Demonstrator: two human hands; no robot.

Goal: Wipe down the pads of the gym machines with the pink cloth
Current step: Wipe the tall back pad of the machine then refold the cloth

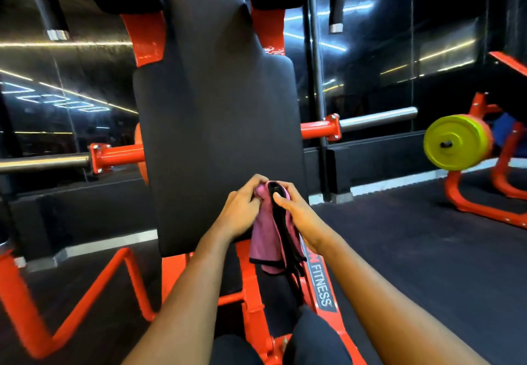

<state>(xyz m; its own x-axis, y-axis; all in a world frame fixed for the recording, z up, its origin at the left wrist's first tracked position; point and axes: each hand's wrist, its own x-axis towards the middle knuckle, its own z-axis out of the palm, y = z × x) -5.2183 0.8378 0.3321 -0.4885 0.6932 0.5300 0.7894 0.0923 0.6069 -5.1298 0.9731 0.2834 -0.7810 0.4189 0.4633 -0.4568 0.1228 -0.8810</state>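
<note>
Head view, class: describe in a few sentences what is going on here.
A person faces the tall black pad of an orange machine. Both hands hold the pink cloth in front of the pad's lower end. The left hand grips its bunched top, and the right hand pinches its black-trimmed edge. The rest hangs loose. It looks gathered for wiping, not spread on the pad.

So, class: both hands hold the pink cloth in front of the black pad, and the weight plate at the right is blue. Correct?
Not quite: the head view shows the weight plate is yellow-green, not blue. The left hand and right hand do hold the pink cloth before the black pad.
</note>
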